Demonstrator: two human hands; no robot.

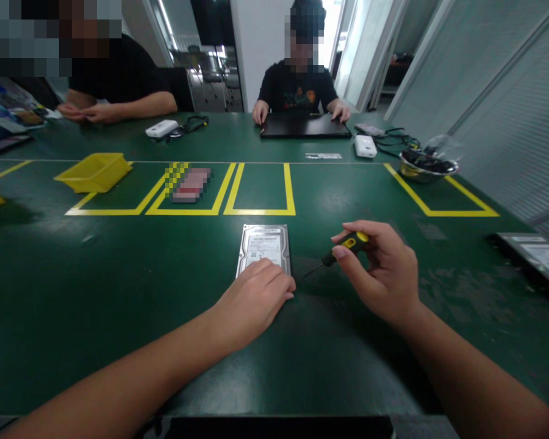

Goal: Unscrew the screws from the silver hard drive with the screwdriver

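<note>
Head view: rectangular metallic drive (264,245), seemingly plastic-handled screwdriver (351,242).

The left hand (258,296) hides the near end of the hard drive (263,241), its own thumb out of sight; the drive's label print is too small to read. The right hand (387,274) covers part of the screwdriver (351,244). Beyond the left hand, a flat item (192,185) is pixelated; rightward of the right hand, a labelled device (540,253) is cut off.
</note>
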